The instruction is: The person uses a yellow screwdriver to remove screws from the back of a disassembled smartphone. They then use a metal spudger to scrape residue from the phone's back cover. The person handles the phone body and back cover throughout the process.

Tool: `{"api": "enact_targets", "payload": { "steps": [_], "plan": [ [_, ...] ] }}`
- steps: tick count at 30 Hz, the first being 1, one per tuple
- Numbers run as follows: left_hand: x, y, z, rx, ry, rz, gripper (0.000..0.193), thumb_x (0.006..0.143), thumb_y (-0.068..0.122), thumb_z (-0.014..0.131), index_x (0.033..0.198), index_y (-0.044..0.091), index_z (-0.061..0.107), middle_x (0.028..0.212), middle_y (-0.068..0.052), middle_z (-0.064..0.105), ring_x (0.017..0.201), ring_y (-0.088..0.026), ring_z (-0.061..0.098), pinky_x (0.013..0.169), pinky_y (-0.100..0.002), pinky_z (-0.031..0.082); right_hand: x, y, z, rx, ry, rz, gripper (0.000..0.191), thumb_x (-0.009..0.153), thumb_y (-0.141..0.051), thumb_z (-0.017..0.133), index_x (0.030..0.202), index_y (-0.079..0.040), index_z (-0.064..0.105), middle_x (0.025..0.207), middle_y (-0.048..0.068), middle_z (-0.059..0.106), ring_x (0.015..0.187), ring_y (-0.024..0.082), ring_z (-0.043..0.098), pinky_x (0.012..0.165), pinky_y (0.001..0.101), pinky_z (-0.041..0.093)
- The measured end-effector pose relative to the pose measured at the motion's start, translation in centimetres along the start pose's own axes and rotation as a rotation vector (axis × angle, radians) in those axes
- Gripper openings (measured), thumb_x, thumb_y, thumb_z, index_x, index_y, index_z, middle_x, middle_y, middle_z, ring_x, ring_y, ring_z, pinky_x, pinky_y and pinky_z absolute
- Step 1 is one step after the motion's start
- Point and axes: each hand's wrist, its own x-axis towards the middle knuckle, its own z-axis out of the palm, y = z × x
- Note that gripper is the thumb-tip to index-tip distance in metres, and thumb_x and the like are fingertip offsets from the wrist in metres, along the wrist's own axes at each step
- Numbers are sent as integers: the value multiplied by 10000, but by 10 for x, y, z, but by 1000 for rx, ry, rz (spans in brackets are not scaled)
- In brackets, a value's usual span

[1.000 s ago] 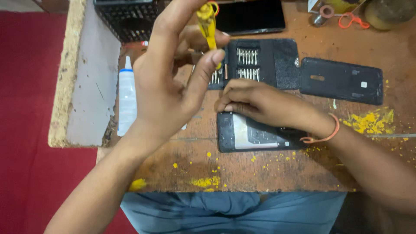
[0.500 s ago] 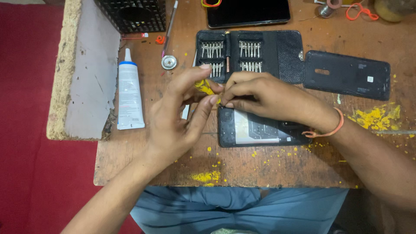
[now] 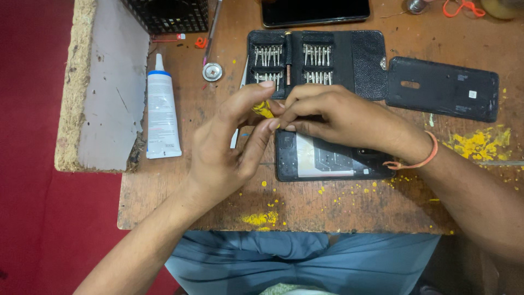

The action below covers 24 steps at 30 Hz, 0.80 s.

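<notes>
Both hands meet over the wooden table (image 3: 338, 210), just above the top-left corner of the opened phone (image 3: 327, 158) lying face down with its inner parts bared. A small yellow tool (image 3: 263, 109) sits between the 2 hands: the left hand (image 3: 226, 147) pinches it with thumb and forefinger, the other fingers loosely curled, and the tool shows only as a yellow sliver at the fingertips. The right hand (image 3: 341, 117), fingers pressed together, touches the same yellow piece from the other side, resting over the phone's upper edge. Just behind them lies the open black screwdriver bit case (image 3: 360, 54); the detached back cover (image 3: 442, 87) lies to the right, a white glue tube (image 3: 162, 112) well to the left.
</notes>
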Motion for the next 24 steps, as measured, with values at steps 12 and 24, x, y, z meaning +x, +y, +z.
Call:
{"api": "enact_targets", "payload": {
  "steps": [12, 24],
  "plan": [
    [1, 0, -1, 35, 15, 29, 471, 1099, -99, 665, 1467, 67, 422, 1324, -123, 627, 1191, -158, 719, 979, -245, 657, -1, 0, 0, -20, -6, 5, 177, 918, -116, 725, 1090, -82, 741, 1040, 70, 700, 942, 247, 723, 804, 365, 582],
    [1, 0, -2, 56, -12, 37, 455, 1098, -84, 667, 1465, 56, 437, 1248, -108, 672, 1156, -158, 731, 991, -251, 642, 0, -2, -1, -11, -7, 13, 208, 923, -113, 719, 1129, -119, 749, 1059, 67, 698, 935, 235, 726, 795, 355, 586]
  ]
}}
